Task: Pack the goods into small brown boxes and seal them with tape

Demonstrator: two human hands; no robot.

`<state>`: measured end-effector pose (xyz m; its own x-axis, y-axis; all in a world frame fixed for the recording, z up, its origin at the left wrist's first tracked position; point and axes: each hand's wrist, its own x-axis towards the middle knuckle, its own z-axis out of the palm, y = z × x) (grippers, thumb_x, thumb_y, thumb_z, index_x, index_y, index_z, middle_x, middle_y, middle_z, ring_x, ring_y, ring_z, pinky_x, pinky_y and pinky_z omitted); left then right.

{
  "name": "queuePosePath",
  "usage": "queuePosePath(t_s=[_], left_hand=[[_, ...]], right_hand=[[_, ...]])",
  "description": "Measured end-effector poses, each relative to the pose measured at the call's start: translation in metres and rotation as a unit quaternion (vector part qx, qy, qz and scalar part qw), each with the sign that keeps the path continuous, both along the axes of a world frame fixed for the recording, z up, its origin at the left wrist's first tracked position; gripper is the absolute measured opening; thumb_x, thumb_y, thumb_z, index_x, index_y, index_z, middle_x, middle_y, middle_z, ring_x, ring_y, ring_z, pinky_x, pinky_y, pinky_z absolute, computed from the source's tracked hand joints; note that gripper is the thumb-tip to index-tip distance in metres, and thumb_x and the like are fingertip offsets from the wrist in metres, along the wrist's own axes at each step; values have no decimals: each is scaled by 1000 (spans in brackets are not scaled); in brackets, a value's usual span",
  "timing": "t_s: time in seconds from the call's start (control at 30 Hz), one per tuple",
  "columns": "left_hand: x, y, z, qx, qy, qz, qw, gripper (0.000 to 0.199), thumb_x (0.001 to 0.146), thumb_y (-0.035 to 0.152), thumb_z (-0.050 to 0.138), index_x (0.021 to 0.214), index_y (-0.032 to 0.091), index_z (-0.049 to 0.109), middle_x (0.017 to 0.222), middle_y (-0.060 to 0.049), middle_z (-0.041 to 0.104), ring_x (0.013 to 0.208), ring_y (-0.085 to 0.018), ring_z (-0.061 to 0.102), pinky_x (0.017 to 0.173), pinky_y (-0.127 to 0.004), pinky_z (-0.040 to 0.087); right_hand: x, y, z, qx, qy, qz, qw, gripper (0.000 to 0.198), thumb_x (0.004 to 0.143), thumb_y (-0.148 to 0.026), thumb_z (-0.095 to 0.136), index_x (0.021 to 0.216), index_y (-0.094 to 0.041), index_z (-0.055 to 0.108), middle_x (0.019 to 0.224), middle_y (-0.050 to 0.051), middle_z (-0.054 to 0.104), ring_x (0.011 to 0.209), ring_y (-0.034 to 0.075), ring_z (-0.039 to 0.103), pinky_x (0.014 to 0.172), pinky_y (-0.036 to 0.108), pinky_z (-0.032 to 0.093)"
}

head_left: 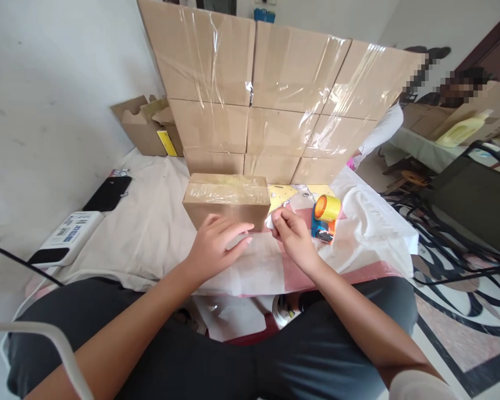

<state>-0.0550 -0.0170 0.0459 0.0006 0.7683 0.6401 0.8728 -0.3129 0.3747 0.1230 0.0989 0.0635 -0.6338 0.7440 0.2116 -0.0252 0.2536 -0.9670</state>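
Observation:
A small cardboard box (229, 194) with clear tape along its top lies on the cloth-covered table. My left hand (212, 247) is in front of the box's near face, thumb and fingers apart, holding nothing. Beside the box's right end, my right hand (294, 236) pinches a small white piece (270, 221); it looks like paper or a label, but most of it is hidden by the fingers. Right of that hand stands a tape dispenser (325, 219), blue and orange, with a yellowish roll of tape.
Several taped cardboard boxes (279, 83) form a wall behind. At left are an open carton (144, 125), a black phone-like object (107, 193) and a white device (70, 236). A dark chair (475, 205) stands right; another person (462, 89) is beyond.

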Motion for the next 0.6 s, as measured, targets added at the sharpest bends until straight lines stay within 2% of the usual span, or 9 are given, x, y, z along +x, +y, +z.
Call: queuePosePath(t_s=[0.07,0.17,0.23,0.33,0.43,0.6], left_hand=[[7,-3,4,-26,-93,-12,995,21,94,32,59,112,25,67,93,-1,76,85,-17,70,84,-35,46],[11,-5,7,-83,-193,-4,978,16,94,34,58,100,25,70,87,1,75,81,-16,69,76,-30,49],[9,-5,6,-126,-250,-9,960,15,93,34,59,93,25,71,86,1,75,81,-16,68,68,-28,48],[5,-1,1,-155,-342,-24,927,14,90,34,63,99,25,71,92,-1,75,86,-18,70,67,-27,48],[1,4,-4,-155,-385,-41,909,16,87,32,66,100,23,70,96,-3,74,89,-18,70,71,-29,49],[1,6,-7,-142,-412,-46,899,14,87,31,67,99,23,68,94,-2,71,89,-17,68,78,-31,51]], right_hand=[[-1,-11,-3,11,-19,38,999,34,95,-53,58,81,-22,59,70,0,52,64,14,47,60,28,38],[-4,-21,-8,-14,-20,80,996,25,95,-47,61,103,-24,59,77,-1,58,69,14,54,64,28,42],[-6,-25,-10,-43,-8,97,994,28,95,-45,62,115,-27,55,80,-1,59,71,13,57,66,27,45],[-9,-26,-12,-68,7,125,990,29,96,-43,61,119,-29,51,85,-1,60,74,13,56,70,28,47],[-10,-25,-15,-64,5,140,988,30,96,-41,61,121,-30,49,86,-1,60,74,14,54,69,28,46],[-8,-17,-20,-53,9,136,989,32,93,-39,65,119,-30,50,87,0,57,74,15,54,62,27,39]])
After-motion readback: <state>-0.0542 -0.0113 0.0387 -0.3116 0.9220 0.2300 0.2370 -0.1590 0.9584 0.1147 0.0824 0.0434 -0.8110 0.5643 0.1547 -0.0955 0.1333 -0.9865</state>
